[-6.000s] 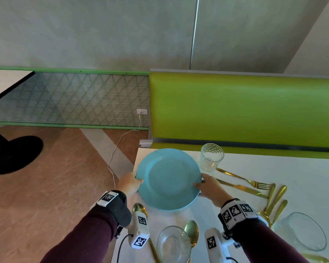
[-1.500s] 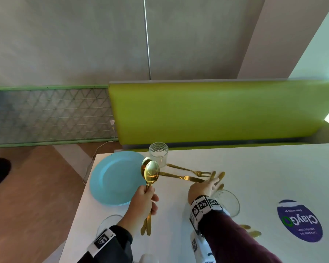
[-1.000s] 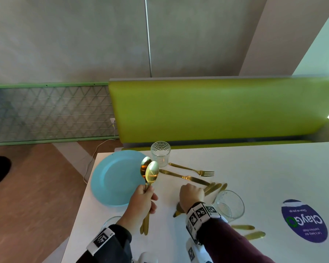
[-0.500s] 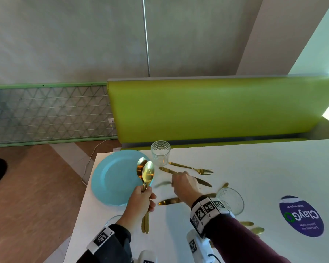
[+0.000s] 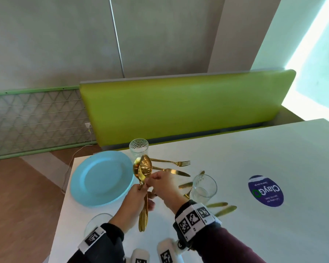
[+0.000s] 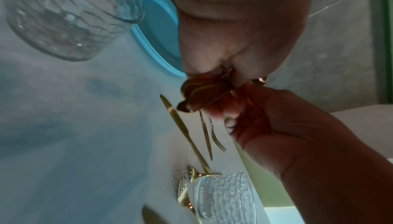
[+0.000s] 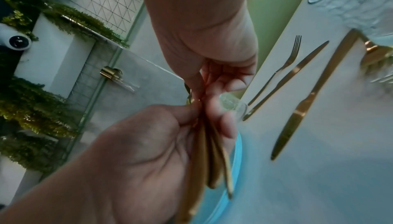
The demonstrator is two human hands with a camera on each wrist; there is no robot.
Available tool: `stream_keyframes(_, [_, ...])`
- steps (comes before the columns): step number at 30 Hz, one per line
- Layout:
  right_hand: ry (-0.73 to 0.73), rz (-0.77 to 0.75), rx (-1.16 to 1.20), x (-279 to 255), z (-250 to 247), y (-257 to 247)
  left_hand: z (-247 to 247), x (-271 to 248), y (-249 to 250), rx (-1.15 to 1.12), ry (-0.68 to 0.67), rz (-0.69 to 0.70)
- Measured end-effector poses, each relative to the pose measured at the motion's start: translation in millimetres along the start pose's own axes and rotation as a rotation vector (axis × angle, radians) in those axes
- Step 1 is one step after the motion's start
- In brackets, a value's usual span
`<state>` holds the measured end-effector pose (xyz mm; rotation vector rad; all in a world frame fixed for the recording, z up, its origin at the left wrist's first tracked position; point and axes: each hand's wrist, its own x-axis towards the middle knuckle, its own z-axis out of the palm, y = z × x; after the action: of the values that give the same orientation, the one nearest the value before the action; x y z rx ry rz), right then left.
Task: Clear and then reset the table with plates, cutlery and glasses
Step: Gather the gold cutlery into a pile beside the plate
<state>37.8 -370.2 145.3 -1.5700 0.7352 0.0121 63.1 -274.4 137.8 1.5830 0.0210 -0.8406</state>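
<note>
My left hand grips a bunch of gold spoons upright by the handles, above the white table. My right hand pinches the neck of the front spoon, pressed against the bunch. In the right wrist view the spoon handles run between both hands. In the left wrist view the spoon handles' ends poke out below my left hand. A stack of blue plates lies to the left. A gold fork and knife lie behind my hands.
A ribbed glass stands behind the plates, another glass to the right over more gold cutlery, a third glass near my left wrist. Two gold pieces lie near a purple sticker. A green bench back lines the far edge.
My right hand has lifted a gold spoon off the table near the right glass and brought it up against the two spoons in my left hand.
</note>
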Motion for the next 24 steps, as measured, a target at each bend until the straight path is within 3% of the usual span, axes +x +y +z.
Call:
stream_keyframes(4, [0.029, -0.044, -0.194, -10.9, -8.3, 16.6, 0.4, -1.8, -13.2, 0.104, 0.029, 0.012])
stream_keyframes(7, [-0.05, -0.052, -0.551, -22.4, -30.9, 32.8, -2.8, -3.7, -15.9, 0.159, 0.038, 0.007])
stream_keyframes(10, [-0.153, 0.047, -0.928, -36.4, -68.3, 64.0, -6.9, -6.7, -18.0, 0.161, 0.034, 0.015])
stream_keyframes(13, [-0.086, 0.184, -1.179, -43.3, -107.2, 98.4, -7.6, -9.7, -21.7, 0.197, 0.042, 0.033])
stream_keyframes(16, [0.065, 0.215, -1.195, -47.6, -133.6, 119.0, -3.2, -13.6, -24.0, 0.19, 0.047, -0.002])
stream_keyframes(19, [0.131, 0.135, -1.135, -46.2, -141.1, 130.9, 1.6, -17.0, -25.5, 0.181, 0.049, -0.02])
stream_keyframes(24, [0.12, 0.068, -1.217, -44.2, -141.0, 136.4, 2.7, -16.5, -30.3, 0.242, 0.057, -0.022])
